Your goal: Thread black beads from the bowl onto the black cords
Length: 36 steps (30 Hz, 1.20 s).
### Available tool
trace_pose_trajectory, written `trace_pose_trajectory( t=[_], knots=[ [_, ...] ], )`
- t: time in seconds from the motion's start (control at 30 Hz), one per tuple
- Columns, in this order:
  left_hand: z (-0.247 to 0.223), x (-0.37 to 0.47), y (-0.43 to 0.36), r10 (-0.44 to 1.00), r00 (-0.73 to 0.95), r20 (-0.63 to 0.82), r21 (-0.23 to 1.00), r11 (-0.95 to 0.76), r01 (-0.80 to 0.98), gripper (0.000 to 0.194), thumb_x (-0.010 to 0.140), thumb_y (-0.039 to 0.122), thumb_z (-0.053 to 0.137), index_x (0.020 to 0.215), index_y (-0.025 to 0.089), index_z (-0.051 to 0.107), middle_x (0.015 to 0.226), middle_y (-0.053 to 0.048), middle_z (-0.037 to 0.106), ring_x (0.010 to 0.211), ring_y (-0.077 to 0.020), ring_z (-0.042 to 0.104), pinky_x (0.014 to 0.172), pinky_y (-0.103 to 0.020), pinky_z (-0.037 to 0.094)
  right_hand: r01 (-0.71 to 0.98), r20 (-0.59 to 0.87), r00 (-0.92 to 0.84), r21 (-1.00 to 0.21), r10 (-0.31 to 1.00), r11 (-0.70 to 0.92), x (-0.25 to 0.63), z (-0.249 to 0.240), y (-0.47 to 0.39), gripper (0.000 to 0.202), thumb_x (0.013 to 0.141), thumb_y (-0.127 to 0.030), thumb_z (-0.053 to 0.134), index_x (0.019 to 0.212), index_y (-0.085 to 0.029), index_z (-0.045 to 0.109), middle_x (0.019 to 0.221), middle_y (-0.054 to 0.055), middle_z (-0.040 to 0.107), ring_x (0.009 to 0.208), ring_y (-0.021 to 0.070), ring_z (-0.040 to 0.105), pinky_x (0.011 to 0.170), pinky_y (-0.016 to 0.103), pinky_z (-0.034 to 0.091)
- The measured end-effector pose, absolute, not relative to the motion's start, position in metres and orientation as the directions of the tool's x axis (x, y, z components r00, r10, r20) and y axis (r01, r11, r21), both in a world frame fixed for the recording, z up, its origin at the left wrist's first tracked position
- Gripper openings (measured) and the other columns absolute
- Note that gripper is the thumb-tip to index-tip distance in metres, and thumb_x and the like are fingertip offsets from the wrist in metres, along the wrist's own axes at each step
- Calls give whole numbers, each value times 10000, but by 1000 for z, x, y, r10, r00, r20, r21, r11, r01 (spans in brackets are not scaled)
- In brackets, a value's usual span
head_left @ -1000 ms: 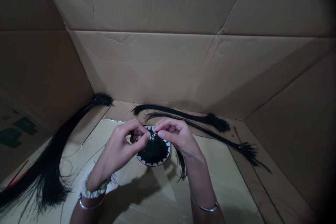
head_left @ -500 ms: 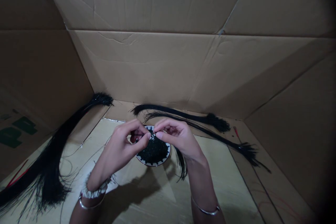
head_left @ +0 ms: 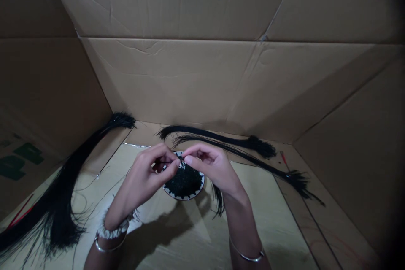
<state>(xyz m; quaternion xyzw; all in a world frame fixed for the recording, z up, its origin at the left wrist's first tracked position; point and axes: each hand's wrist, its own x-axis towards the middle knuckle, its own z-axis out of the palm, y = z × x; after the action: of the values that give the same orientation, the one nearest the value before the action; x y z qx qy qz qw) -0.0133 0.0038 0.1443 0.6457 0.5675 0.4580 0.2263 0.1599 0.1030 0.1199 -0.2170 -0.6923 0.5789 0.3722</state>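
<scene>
My left hand (head_left: 152,166) pinches a thin dark thread (head_left: 163,162) between thumb and forefinger, above the patterned bowl (head_left: 183,198) of dark grains (head_left: 184,183). My right hand's (head_left: 217,169) fingertips sit close together just beside it; can't tell whether they grip anything. Black strand bundles (head_left: 218,136) lie beyond, near the cardboard wall (head_left: 177,80).

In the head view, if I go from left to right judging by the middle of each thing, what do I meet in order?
Large black bundle, left hand, bowl, right hand, red strand near the right wall.
</scene>
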Motion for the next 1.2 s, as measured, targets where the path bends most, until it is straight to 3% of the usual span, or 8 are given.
trace_pose_trajectory(
  t=[0.33, 0.5, 0.6, 0.7, 0.87, 1.03, 1.13, 1.2],
  knots=[
    [137, -12, 8, 904, -139, 404, 796, -272, 541, 164, 893, 360, 707, 879, 216, 630, 863, -3, 527, 733, -131, 494, 592, -255, 385, 3, 273, -623, -936, 733, 352, 163, 121, 100, 126, 877, -349, 730, 817, -241, 751, 811, 7, 735, 779, 179, 641, 737, 333, 466],
    [138, -14, 6, 910, -119, 396, 801, -280, 529, 47, 949, 257, 592, 980, 236, 621, 938, -11, 514, 755, -140, 478, 593, -274, 382, 8, 297, -621, -923, 725, 385, 163, 123, 100, 135, 876, -351, 728, 801, -241, 751, 808, 7, 735, 770, 183, 629, 740, 340, 461],
    [140, -16, 4, 903, -95, 419, 773, -301, 558, 167, 971, 170, 489, 1026, 244, 628, 955, -13, 523, 849, -155, 501, 691, -292, 406, -1, 289, -620, -930, 730, 368, 162, 122, 101, 124, 872, -344, 734, 805, -241, 752, 817, 6, 738, 779, 181, 632, 747, 338, 460],
    [142, -16, 3, 919, -80, 387, 780, -279, 559, 210, 1015, 209, 434, 1068, 249, 633, 993, -18, 533, 935, -168, 522, 803, -320, 421, -12, 284, -616, -936, 735, 352, 161, 120, 102, 119, 865, -346, 747, 813, -239, 754, 815, 4, 740, 782, 176, 635, 749, 331, 458],
    [140, -16, 4, 948, -73, 310, 809, -223, 543, 164, 979, 379, 579, 993, 241, 666, 990, -20, 503, 865, -165, 506, 717, -308, 424, -16, 289, -613, -935, 736, 354, 161, 119, 101, 110, 865, -340, 750, 836, -234, 760, 802, 1, 741, 772, 165, 642, 736, 313, 465],
    [139, -18, 6, 933, -96, 347, 819, -251, 516, 123, 968, 329, 604, 929, 237, 676, 946, -13, 495, 851, -153, 503, 672, -281, 417, -94, 314, -624, -939, 716, 330, 160, 116, 104, 143, 870, -371, 746, 870, -229, 762, 822, 12, 739, 774, 161, 654, 726, 301, 483],
    [141, -19, 6, 912, -129, 390, 816, -277, 507, 115, 963, 307, 615, 905, 229, 676, 926, -11, 488, 826, -141, 493, 660, -268, 414, -171, 321, -661, -944, 678, 281, 152, 104, 118, 242, 931, -448, 649, 970, -230, 744, 857, 27, 742, 749, 155, 656, 713, 298, 508],
    [141, -19, 4, 899, -150, 411, 812, -287, 509, 116, 960, 299, 620, 890, 222, 672, 920, -11, 481, 796, -134, 480, 639, -260, 406, -32, 268, -670, -942, 693, 333, 142, 89, 132, 293, 989, -445, 541, 1080, -220, 705, 915, 42, 747, 778, 158, 669, 740, 301, 525]
  ],
)
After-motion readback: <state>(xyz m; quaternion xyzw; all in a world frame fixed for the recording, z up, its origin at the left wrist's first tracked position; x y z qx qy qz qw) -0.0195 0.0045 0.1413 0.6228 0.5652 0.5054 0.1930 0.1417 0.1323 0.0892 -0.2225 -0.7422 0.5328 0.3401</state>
